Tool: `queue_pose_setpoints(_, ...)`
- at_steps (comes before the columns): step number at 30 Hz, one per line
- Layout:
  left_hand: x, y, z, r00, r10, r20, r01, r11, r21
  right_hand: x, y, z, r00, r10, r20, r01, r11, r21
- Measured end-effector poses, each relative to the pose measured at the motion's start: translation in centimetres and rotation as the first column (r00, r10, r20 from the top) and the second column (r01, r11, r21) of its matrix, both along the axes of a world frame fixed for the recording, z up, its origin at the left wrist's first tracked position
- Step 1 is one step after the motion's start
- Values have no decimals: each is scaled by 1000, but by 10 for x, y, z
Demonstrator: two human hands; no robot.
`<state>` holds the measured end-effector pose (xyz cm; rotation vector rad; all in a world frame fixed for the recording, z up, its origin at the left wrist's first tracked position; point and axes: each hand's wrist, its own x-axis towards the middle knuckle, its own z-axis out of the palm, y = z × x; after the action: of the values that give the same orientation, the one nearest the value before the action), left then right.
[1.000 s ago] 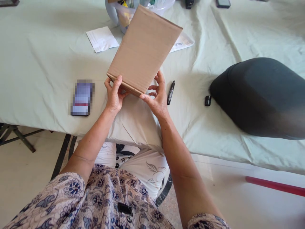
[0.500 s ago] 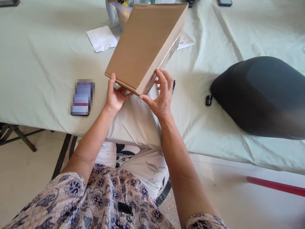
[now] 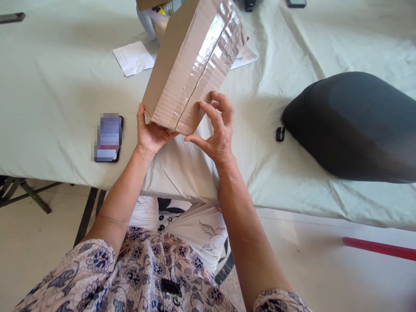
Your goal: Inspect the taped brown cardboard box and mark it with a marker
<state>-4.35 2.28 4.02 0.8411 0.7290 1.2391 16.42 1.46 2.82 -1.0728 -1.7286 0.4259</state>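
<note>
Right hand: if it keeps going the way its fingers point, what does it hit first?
Right hand: the taped face of the cardboard box. The fingertips look already at or on it, though depth is unclear.

Lighting: bright, even daylight; soft shadows on the tabletop [image 3: 58,86]. Glare: clear tape on the box [image 3: 195,65]. Focus: sharp. Phone [image 3: 108,138] screen pixelated. Wide-angle stretch at edges.

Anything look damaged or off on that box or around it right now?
Nothing broken. The cardboard box, tilted in the left hand with the right hand on its edge, has wrinkled clear tape along its seam. A small black cap lies loose on the tablecloth.
</note>
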Motion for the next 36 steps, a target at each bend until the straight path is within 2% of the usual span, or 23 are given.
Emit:
queue_pose_setpoints(2, -2, 0, 3, 999, -41, 3, 41, 999, 4, 3, -2, 0, 999, -33, -28, 34, 999, 4)
queue_pose_setpoints(5, -4, 0, 6, 999, -40, 9, 40, 999, 17, 9, -2, -1, 983, -130, -127, 134, 991, 28)
queue_pose_setpoints(9, -5, 2, 9, 999, 39, 2, -39, 997, 60, 16, 7, -4, 913, -242, -329, 290, 951, 103)
queue_pose_setpoints(12, -4, 1, 13, 993, 110, -35, -106, 990, 94, 19, 17, -9, 832, -243, -499, 339, 934, 111)
queue_pose_setpoints(15, -4, 0, 16, 987, 144, -67, -136, 985, 106, 21, 27, -19, 777, -226, -588, 284, 959, 7)
queue_pose_setpoints(20, -4, 2, 13, 983, 174, -58, -164, 976, 141, 28, 32, -31, 784, -191, -591, 183, 980, -75)
queue_pose_setpoints(24, -2, 1, 11, 976, 211, -46, -196, 954, 226, 26, 24, -27, 813, -250, -526, 252, 965, -68)
queue_pose_setpoints(29, 1, -1, 12, 966, 247, -78, -219, 940, 260, 16, 16, -21, 883, -162, -440, 140, 987, -82)
queue_pose_setpoints(33, 2, -1, 11, 953, 292, -82, -261, 928, 264, 18, 16, -21, 881, -141, -451, 87, 987, -138)
queue_pose_setpoints(36, -2, 1, 7, 951, 288, -114, -262, 944, 202, 21, 17, -22, 867, -157, -473, 99, 984, -146)
